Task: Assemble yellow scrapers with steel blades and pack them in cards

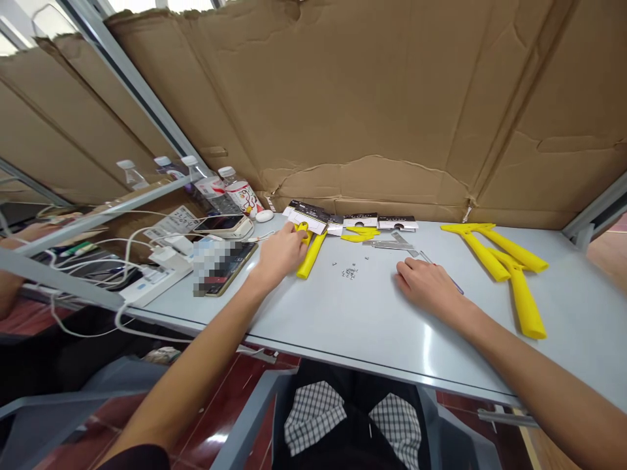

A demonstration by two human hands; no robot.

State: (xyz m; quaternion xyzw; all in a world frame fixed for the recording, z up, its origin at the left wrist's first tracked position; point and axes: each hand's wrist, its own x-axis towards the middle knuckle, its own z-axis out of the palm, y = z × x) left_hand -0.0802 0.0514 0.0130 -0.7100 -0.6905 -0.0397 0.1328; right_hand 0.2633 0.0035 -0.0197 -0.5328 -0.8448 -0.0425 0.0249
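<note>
My left hand (284,256) is closed, its fingers around the end of a yellow plastic piece (302,226) that is mostly covered. Right beside it lies a yellow tube-shaped handle (311,257). My right hand (427,284) rests palm down on the table, its fingers loosely bent; its underside is hidden. A thin pen-like rod (459,287) passes beneath that hand. Between my hands lie a small pile of metal screws (349,273), flat metal blades (392,244) and flat yellow pieces (361,234).
Yellow forked handles (526,303) lie at the right of the table (333,326). Printed cards (360,220) stand against the cardboard wall (362,98). To the left are a phone (235,264), a power strip (161,277) with cables, and bottles (241,194). Another person's arm (19,241) shows far left.
</note>
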